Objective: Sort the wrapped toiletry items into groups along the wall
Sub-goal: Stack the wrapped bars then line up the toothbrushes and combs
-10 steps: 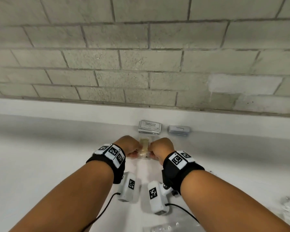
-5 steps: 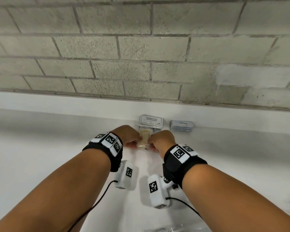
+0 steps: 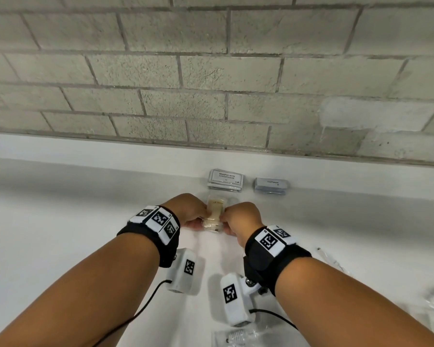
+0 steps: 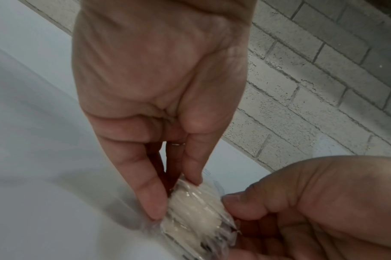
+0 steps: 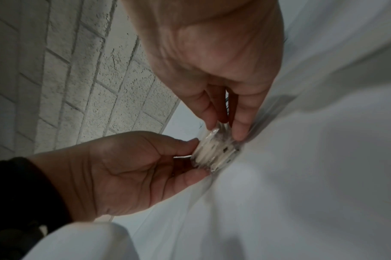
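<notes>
Wrapped cream-coloured packets (image 3: 214,216) sit in a small stack on the white counter (image 3: 60,234), pinched between our left hand (image 3: 188,211) and right hand (image 3: 241,219), fingers curled against either side. Just beyond, against the ledge below the block wall (image 3: 211,71), lie the shampoo-with-conditioner sachets (image 3: 225,178) and, beside them, grey-blue sachets (image 3: 271,185).

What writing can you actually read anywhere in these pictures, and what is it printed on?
"SHAMPOO WITH CONDITIONER": white sachet stack by the wall.
Grey packet stack: print too small to read.
Cream packets held in both hands: faint print, unreadable.
Wristbands: square code markers, no words.
</notes>
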The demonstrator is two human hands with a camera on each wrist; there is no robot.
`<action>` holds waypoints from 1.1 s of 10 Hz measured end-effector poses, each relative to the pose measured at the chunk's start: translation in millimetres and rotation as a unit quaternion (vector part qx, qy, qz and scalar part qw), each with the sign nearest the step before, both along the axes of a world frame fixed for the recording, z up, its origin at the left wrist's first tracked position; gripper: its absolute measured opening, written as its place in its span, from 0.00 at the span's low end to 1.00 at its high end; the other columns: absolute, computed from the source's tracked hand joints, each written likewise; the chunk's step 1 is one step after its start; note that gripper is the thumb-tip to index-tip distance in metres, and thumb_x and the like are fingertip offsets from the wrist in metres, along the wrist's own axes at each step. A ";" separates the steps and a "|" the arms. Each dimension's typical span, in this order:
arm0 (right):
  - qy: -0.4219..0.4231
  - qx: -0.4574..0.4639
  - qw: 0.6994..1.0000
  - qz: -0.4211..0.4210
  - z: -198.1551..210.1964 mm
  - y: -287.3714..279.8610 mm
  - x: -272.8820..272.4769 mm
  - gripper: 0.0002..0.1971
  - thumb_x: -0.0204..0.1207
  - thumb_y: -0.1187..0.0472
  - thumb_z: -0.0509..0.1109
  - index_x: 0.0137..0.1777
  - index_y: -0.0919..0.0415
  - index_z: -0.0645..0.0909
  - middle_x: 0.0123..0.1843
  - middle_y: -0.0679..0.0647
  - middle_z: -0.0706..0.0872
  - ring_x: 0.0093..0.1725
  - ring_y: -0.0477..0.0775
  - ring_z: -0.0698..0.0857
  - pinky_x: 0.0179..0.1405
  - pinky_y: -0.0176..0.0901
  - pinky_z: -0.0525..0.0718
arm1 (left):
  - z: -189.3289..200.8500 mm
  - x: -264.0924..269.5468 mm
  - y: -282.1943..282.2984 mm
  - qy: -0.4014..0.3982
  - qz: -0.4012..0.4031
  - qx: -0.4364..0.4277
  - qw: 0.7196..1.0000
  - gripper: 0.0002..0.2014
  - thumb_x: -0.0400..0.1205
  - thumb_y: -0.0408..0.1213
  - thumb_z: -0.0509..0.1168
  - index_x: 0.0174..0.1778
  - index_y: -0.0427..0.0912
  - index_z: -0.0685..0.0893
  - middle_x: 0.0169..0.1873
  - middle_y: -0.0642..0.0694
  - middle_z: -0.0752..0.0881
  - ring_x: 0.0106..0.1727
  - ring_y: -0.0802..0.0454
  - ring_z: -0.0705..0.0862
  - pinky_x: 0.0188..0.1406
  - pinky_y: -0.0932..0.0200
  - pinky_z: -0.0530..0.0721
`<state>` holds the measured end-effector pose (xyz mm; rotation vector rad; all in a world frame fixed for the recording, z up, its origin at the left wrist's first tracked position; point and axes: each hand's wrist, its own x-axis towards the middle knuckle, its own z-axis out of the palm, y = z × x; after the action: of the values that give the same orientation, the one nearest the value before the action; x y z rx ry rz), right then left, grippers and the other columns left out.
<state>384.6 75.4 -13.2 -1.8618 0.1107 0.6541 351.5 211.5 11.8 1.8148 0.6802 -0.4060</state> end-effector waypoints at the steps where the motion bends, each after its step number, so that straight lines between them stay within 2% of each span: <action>1: 0.001 0.010 1.000 -0.002 -1.1 -0.6 -0.2 0.14 0.74 0.67 0.68 0.60 0.65 0.82 0.62 0.65 0.85 0.59 0.62 0.87 0.55 0.52 0.89 | 0.7 -1.8 -0.5 0.004 0.001 0.008 1.000 0.05 0.83 0.25 0.63 0.53 0.34 0.81 0.37 0.40 0.84 0.35 0.49 0.84 0.48 0.54 0.85; 2: 0.005 0.017 1.000 -0.007 -3.4 0.0 0.2 0.18 0.74 0.67 0.69 0.64 0.68 0.81 0.61 0.65 0.85 0.58 0.62 0.87 0.53 0.50 0.89 | 1.6 -1.6 -0.7 0.004 0.003 0.009 1.000 0.06 0.83 0.26 0.63 0.55 0.34 0.81 0.37 0.40 0.84 0.35 0.50 0.84 0.48 0.55 0.85; 3: 0.043 -0.007 0.999 -0.020 -1.4 -0.2 4.1 0.13 0.74 0.68 0.71 0.58 0.70 0.83 0.51 0.65 0.86 0.47 0.62 0.87 0.48 0.49 0.88 | 2.8 -3.8 -0.2 0.015 0.010 0.018 1.000 0.07 0.83 0.30 0.64 0.55 0.33 0.81 0.37 0.41 0.84 0.36 0.50 0.83 0.47 0.56 0.85; 4: 0.048 0.003 0.999 -0.014 8.3 -15.8 4.5 0.02 0.74 0.67 0.72 0.45 0.64 0.82 0.40 0.61 0.83 0.35 0.58 0.80 0.33 0.46 0.83 | 7.8 -9.8 6.2 0.023 0.019 0.048 0.998 0.13 0.83 0.39 0.67 0.56 0.32 0.81 0.42 0.41 0.84 0.38 0.49 0.82 0.42 0.55 0.84; 5: 0.038 0.022 0.998 0.036 25.0 -52.4 0.1 0.08 0.77 0.64 0.71 0.39 0.57 0.75 0.32 0.55 0.73 0.28 0.52 0.69 0.27 0.39 0.68 | 13.0 -23.2 11.5 0.025 -0.001 0.130 0.991 0.16 0.83 0.47 0.64 0.55 0.35 0.80 0.46 0.43 0.84 0.40 0.50 0.81 0.37 0.58 0.82; 6: -0.030 0.026 0.996 0.085 46.7 -108.1 -15.9 0.03 0.79 0.67 0.68 0.45 0.59 0.79 0.39 0.57 0.79 0.34 0.53 0.75 0.30 0.40 0.71 | 20.2 -53.1 -5.2 0.009 -0.063 0.247 0.967 0.16 0.84 0.47 0.61 0.53 0.36 0.82 0.48 0.42 0.87 0.40 0.49 0.82 0.34 0.59 0.78; 7: -0.124 -0.135 0.971 0.156 49.9 -163.7 -33.2 0.12 0.77 0.59 0.72 0.60 0.58 0.83 0.50 0.55 0.86 0.46 0.53 0.84 0.43 0.44 0.81 | 27.3 -91.0 -39.9 -0.046 -0.130 0.294 0.946 0.14 0.84 0.48 0.62 0.51 0.41 0.84 0.40 0.50 0.85 0.43 0.51 0.80 0.35 0.61 0.74; 8: -0.183 -0.360 0.872 0.277 44.9 -206.5 -63.7 0.17 0.77 0.54 0.71 0.66 0.52 0.82 0.64 0.48 0.84 0.64 0.51 0.82 0.65 0.44 0.78 | 22.1 -118.8 -82.5 -0.050 -0.248 0.295 0.922 0.14 0.81 0.49 0.64 0.50 0.43 0.86 0.44 0.52 0.87 0.48 0.52 0.83 0.43 0.59 0.76; 9: -0.177 -0.391 0.836 0.343 41.4 -231.1 -99.9 0.19 0.76 0.57 0.70 0.67 0.57 0.81 0.67 0.49 0.83 0.65 0.52 0.81 0.64 0.44 0.78 | 5.4 -135.6 -124.7 -0.036 -0.356 0.315 0.879 0.17 0.78 0.54 0.66 0.53 0.45 0.85 0.50 0.48 0.86 0.50 0.48 0.84 0.44 0.58 0.76; 10: -0.208 -0.362 0.847 0.330 39.6 -249.9 -123.8 0.19 0.78 0.60 0.70 0.69 0.54 0.80 0.69 0.44 0.80 0.69 0.49 0.79 0.63 0.35 0.72 | -7.1 -152.6 -154.0 -0.051 -0.397 0.367 0.840 0.22 0.74 0.56 0.70 0.58 0.49 0.79 0.52 0.49 0.79 0.51 0.48 0.80 0.47 0.56 0.77; 11: -0.269 -0.318 0.877 0.240 44.1 -268.9 -135.9 0.13 0.78 0.60 0.70 0.62 0.49 0.83 0.60 0.42 0.81 0.60 0.44 0.80 0.56 0.35 0.71 | -7.8 -164.9 -170.5 -0.051 -0.397 0.420 0.814 0.15 0.77 0.44 0.66 0.59 0.46 0.78 0.53 0.47 0.79 0.51 0.47 0.80 0.47 0.55 0.78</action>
<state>248.7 -193.5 30.9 -2.6863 -0.5867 0.4191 186.6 40.9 3.9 2.9382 -0.0800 -0.5932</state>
